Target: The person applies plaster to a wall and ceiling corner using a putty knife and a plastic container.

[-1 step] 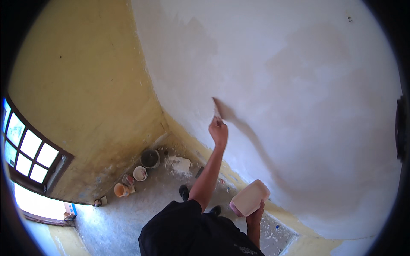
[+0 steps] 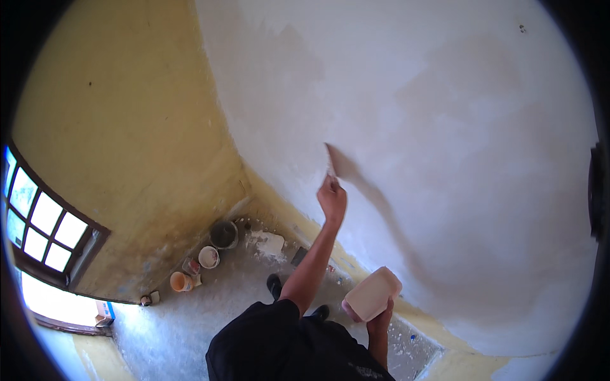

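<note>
In the head view, our left hand (image 2: 332, 200) and the scraper (image 2: 331, 162) in it have slid a little to the right along the white wall (image 2: 457, 209) since the earlier frame, while our right hand (image 2: 380, 317) and the pale tray (image 2: 373, 293) have hardly shifted. Our left fingers are closed around the scraper's lower end; our right fingers grip the tray by its near right edge. To work the wall well, we would keep the blade at a low, steady slant, press evenly along its whole edge and overlap each pass, with the tray close below to catch drips. The scraper stands nearly upright against the wall's left part, its brownish blade seeming to meet the surface at the tip, a dark shadow trailing from it. The tray is tilted, a rounded rectangle, whitish across its face and pinkish at one end; we can't tell how much it holds. The wall is white with dull beige patches.
</note>
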A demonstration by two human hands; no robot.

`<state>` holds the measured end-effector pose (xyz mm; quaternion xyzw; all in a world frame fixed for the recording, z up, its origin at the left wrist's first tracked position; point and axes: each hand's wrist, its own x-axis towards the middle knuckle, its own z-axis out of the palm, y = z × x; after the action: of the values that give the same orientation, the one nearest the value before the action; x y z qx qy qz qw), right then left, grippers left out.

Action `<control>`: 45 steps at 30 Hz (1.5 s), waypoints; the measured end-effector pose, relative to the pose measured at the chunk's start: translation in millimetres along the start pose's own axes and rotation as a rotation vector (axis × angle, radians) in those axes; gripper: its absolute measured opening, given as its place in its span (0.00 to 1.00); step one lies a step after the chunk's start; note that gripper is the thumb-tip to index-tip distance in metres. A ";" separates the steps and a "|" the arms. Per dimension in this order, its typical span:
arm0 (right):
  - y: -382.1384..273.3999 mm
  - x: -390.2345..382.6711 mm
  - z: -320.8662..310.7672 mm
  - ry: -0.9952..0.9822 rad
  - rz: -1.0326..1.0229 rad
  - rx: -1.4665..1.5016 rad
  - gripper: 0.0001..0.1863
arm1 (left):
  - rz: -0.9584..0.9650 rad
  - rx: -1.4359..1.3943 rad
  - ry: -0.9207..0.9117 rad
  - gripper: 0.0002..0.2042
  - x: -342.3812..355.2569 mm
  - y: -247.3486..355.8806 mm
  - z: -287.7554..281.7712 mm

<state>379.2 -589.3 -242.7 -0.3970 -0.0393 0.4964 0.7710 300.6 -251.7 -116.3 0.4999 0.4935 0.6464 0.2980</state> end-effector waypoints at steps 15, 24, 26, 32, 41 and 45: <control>0.5 -1.2 40.0 0.018 0.039 -0.015 0.27 | -0.055 0.278 0.115 0.21 29.1 -204.5 -25.4; -8.7 -13.1 17.5 0.189 -0.024 -0.088 0.33 | -0.076 0.297 -0.212 0.18 -126.9 -250.9 -33.9; -9.5 -10.2 43.5 0.116 0.013 -0.069 0.30 | -0.255 0.414 0.013 0.13 -74.4 -317.7 -69.7; -6.0 -4.3 41.3 0.065 0.046 -0.009 0.27 | -0.681 -0.063 0.129 0.11 75.4 -307.7 -57.0; -4.4 8.5 -1.1 0.007 0.056 0.006 0.29 | -0.129 0.019 -0.151 0.08 -57.3 -69.4 -15.9; 3.2 21.8 -22.2 -0.004 0.078 -0.002 0.29 | -0.174 0.014 -0.413 0.08 -101.3 -36.7 -58.1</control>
<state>398.0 -584.1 -267.2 -0.3979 -0.0257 0.5267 0.7507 274.6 -348.2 -187.1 0.5791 0.4677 0.4989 0.4439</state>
